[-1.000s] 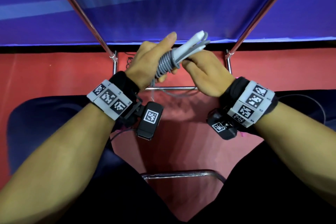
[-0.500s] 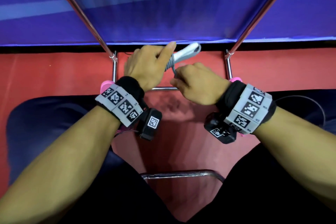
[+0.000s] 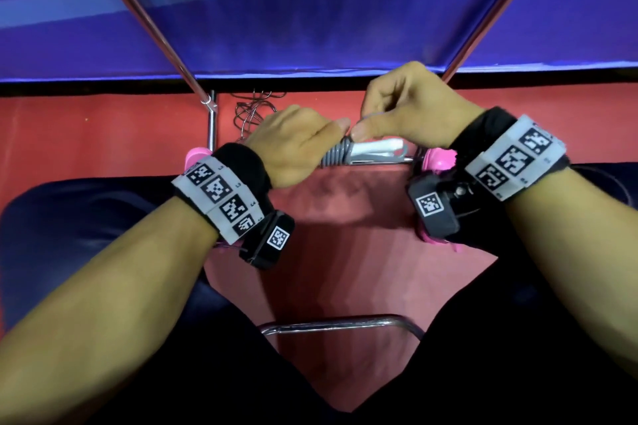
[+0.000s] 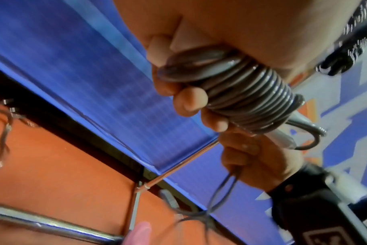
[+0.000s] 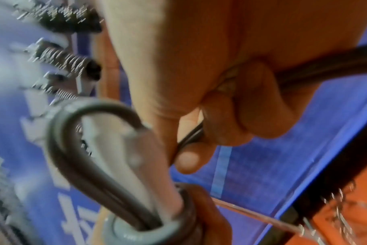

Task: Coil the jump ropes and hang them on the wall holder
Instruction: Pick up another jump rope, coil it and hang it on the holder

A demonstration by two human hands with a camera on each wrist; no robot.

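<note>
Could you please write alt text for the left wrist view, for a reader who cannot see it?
The left hand grips a tight grey coil of jump rope wound around pale handles. Just below, the right hand pinches the loose strand, with a blue panel and orange-red floor behind.

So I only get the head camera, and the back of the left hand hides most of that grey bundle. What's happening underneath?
Observer: The left hand has its fingers curled right round a tight grey coil of rope.
Operator: And the right hand?
Observer: It grips a thin loose strand that trails from its fist and crosses itself further along.
Operator: Where does the rope by the white handles go?
Observer: That rope loop bends in a U over them, and both legs run back into the coil.
</note>
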